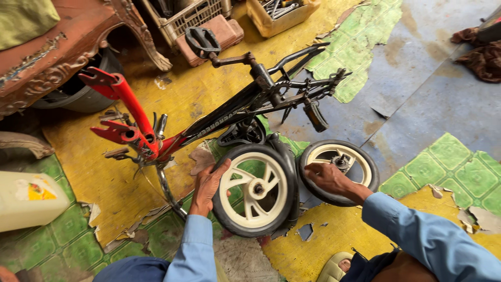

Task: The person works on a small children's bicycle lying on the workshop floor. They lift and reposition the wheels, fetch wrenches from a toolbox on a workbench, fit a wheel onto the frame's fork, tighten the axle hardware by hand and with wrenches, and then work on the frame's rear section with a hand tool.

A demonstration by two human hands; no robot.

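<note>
Peeling floor [130,183]; left hand [207,185] grips near wheel [255,190]; right hand [326,177] grips far wheel [339,172].

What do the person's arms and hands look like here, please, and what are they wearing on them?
Both arms are covered by long, light blue shirt sleeves reaching to the wrists, with plain cuffs. The left hand and the right hand are bare: no gloves are worn, and no watch or rings show. The right sleeve is creased and loose; the left sleeve looks narrower from this angle.
</note>
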